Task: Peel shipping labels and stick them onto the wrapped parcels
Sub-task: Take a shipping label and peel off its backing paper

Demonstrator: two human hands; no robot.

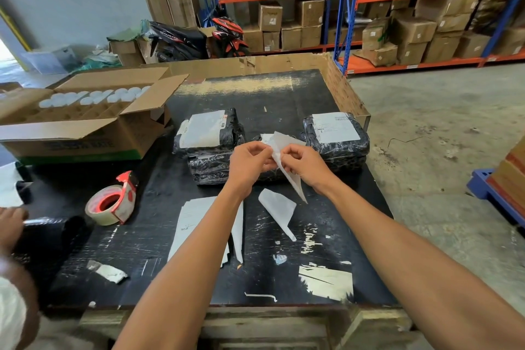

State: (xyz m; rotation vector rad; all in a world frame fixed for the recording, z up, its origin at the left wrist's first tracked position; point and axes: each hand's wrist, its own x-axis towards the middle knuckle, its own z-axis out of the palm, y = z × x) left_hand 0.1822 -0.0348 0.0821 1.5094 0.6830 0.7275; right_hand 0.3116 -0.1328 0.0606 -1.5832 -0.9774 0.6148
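Pinching a shipping label (279, 148) between them, the left hand (250, 159) and right hand (305, 167) hold it just above the black-wrapped parcels (336, 136) mid-surface, fingers (262, 148) curled tight on its edges. Peeled backing paper (277, 209) lies nearer on the black surface (284, 284); a tape dispenser (113, 202) sits left, with bare room toward the front edge.

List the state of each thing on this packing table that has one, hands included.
Left hand: pinching the label sheet.
Right hand: pinching the same sheet.
Label sheet: held above the table, partly peeled from its backing.
Left parcel: wrapped, labelled.
Right parcel: wrapped, labelled.
Middle parcel: wrapped, top mostly hidden.
Cardboard box: flaps open.
Tape dispenser: lying on the table, unused.
Backing scrap: discarded on the table.
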